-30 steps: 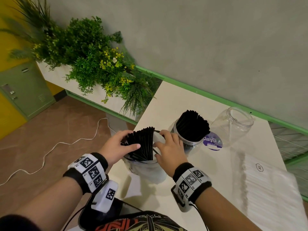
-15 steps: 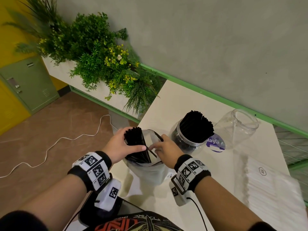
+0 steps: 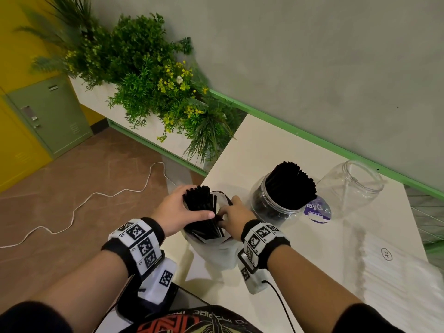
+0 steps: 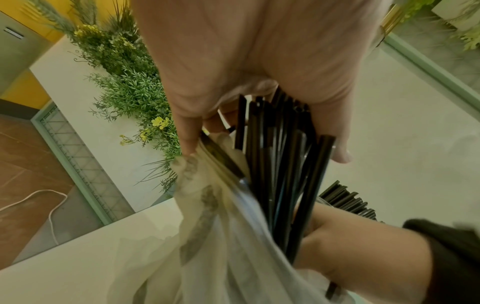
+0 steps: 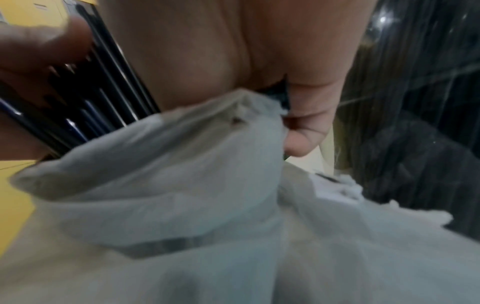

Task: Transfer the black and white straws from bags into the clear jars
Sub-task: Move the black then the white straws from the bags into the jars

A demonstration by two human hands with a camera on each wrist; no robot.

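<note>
A bundle of black straws (image 3: pixel 200 207) is clamped by the left grip (image 3: pixel 176 212); the bag (image 3: pixel 216 251) rim is pinched by the right grip (image 3: pixel 234 218).

We read only a little. A round purple label (image 3: pixel 317 210) lying on the bench (image 3: pixel 276 145), between the two jars, shows white letters "layG", its start hidden behind the jar of black straws (image 3: pixel 280 198). Smaller print beneath it is too blurred to read.
</note>
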